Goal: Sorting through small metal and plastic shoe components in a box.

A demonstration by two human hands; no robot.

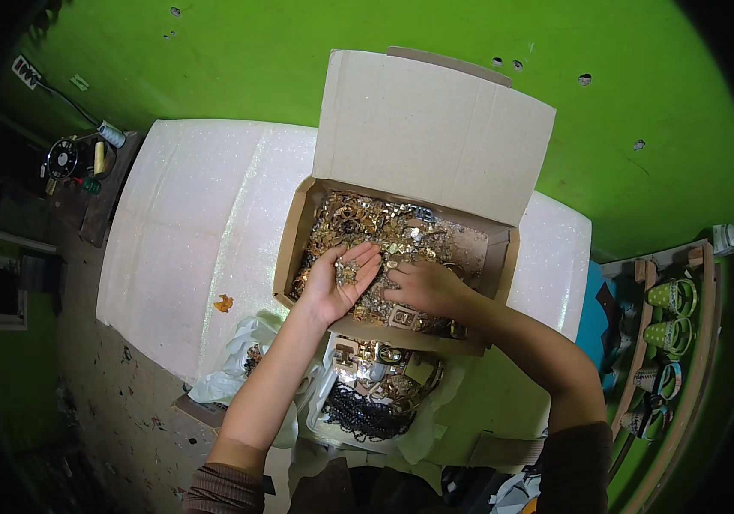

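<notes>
An open cardboard box (pixel 502 272) holds a heap of small gold and silver metal ornaments (pixel 358 210), with its lid (pixel 435 128) standing up at the back. My left hand (pixel 343 276) is palm up over the box's left part, fingers stretched out. A small pile of shiny metallic pieces (pixel 346 272) lies in that palm. Just to its right, my right hand (pixel 422 287) reaches down to the heap with bent, closed fingers. Its fingertips are partly hidden, so what they pinch cannot be made out. A squarish gold buckle (pixel 404 317) lies by the box's near wall.
Before the box stands a container with more buckles (pixel 345 353) and black chains (pixel 368 413). A white plastic bag (pixel 238 355) is left of it. An orange scrap (pixel 224 303) lies on the glittery white table cover (pixel 187 214). Sandals (pixel 671 317) hang on a wooden rack at right.
</notes>
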